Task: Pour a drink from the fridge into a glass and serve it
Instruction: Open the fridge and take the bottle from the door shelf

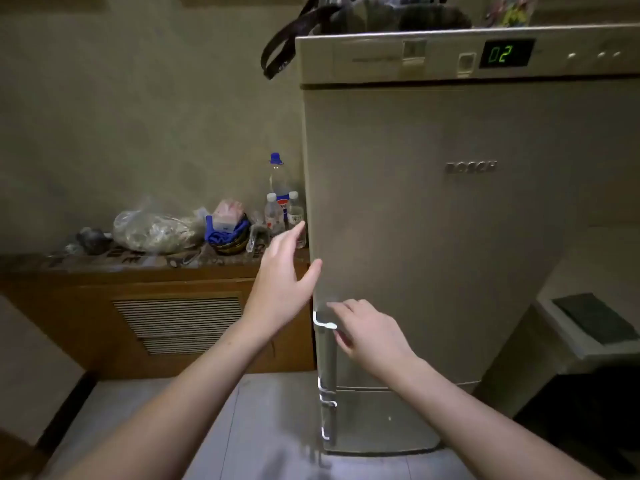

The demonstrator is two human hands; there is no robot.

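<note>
Beige-silver and closed, a tall fridge (pixel 450 237) fills the right of the frame as a person reaches for it with both bare arms. The left hand (pixel 280 289) is spread open, fingers apart and gripping nothing, its thumb touching the door's left edge and its fingertips raised beside that edge. The right hand (pixel 370 336), lower down, is loosely curled with its fingers extended toward the top of the vertical door handle (pixel 325 351); whether those fingers have closed on the handle cannot be told, and the hand looks unclenched. A green display (pixel 505 54) on the fridge's top panel reads 02, and a raised brand name sits on the upper door. A dark bag with a hanging strap (pixel 277 53) rests on top of the appliance. Just left of the fridge, a wooden cabinet with a slatted vent (pixel 180 323) carries a cluttered surface (pixel 104 261): a tall clear bottle with a blue cap (pixel 277 174) stands against the wall, two smaller white-capped bottles (pixel 273 213) in front of it, a blue cloth-filled bowl (pixel 228 237) and a clear plastic bag (pixel 156 230) farther left. No glass or poured drink is in view; any drink inside the fridge is hidden by the shut door.
</note>
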